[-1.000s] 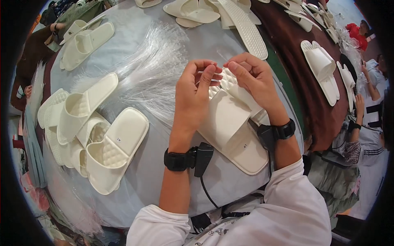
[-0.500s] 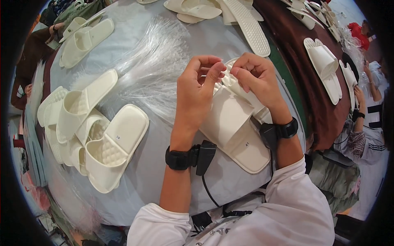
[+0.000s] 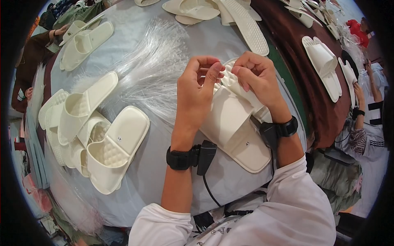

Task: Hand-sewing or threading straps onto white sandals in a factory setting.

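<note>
My left hand [image 3: 195,94] and my right hand [image 3: 258,80] hover close together above a pair of cream slippers [image 3: 230,115]. Thumb and fingertips are pinched on each hand, a small gap apart. Whatever they hold, perhaps something thin, is too fine to make out. The slippers lie slanted under my hands, heel end toward me, and my fingers and wrists hide part of them. To the left of my left hand, a bundle of clear thin plastic strands [image 3: 154,61] spreads over the table.
A pile of cream slippers [image 3: 119,141] lies on the grey-covered table [image 3: 164,197] at left. More slippers [image 3: 84,45] rest at the far left and slippers [image 3: 246,28] at the far edge. Another person's hand [image 3: 359,94] touches a slipper on the brown-covered table [image 3: 283,41] at right.
My hands keep nearly the same pinched pose over the slippers. The view has shifted slightly. At the far left, another person's hand has moved onto a slipper.
</note>
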`<act>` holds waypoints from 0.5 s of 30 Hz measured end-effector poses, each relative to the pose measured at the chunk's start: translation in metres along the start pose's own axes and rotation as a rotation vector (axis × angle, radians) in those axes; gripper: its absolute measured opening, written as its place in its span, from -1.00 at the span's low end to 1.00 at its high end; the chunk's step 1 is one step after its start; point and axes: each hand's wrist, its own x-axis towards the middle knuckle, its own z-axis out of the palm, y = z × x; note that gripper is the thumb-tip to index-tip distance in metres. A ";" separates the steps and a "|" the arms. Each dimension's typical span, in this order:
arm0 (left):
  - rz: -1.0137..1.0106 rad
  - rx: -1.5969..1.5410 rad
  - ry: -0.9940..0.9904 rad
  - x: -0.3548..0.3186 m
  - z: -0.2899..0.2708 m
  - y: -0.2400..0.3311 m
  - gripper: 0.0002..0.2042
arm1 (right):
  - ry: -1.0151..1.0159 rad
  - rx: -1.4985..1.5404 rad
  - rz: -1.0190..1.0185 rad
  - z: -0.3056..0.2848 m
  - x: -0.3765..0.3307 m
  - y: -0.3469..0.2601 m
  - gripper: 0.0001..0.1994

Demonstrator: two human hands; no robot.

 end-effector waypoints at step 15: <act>0.009 0.070 0.007 -0.001 0.002 -0.003 -0.77 | -0.011 -0.007 0.001 0.000 0.000 0.000 -0.90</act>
